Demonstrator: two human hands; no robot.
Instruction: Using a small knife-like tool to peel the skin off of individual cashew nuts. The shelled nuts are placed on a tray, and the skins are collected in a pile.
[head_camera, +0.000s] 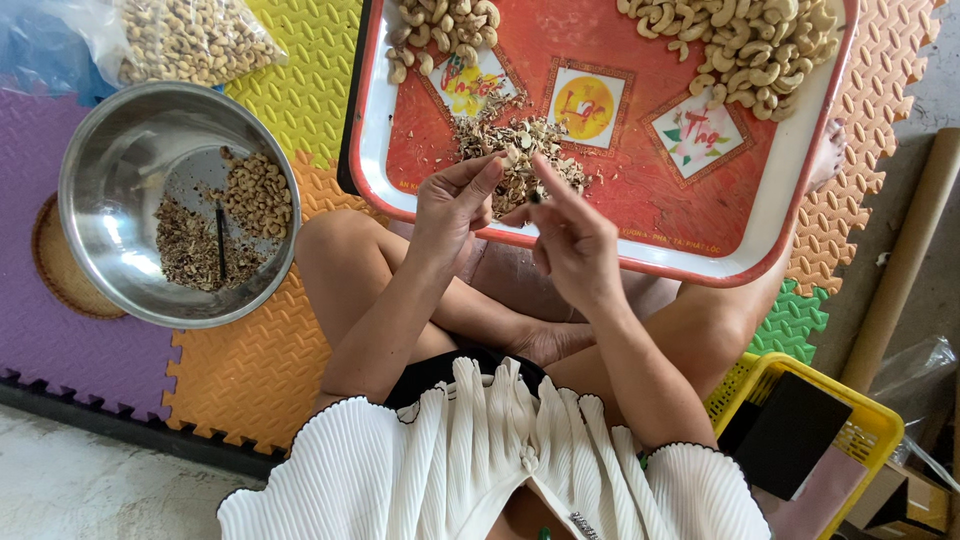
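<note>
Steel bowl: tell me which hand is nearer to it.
Left. The left hand is closer to the steel bowl, over the tray's near edge; the right hand is farther off, beyond it.

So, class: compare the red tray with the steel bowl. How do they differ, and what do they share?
The red tray is rectangular, flat and printed with pictures; the steel bowl is round, deep and plain shiny metal. The tray rests on the person's legs beneath both hands; the bowl sits on the foam mat, off to one side. Both hold cashew nuts and a heap of brown skins.
</note>
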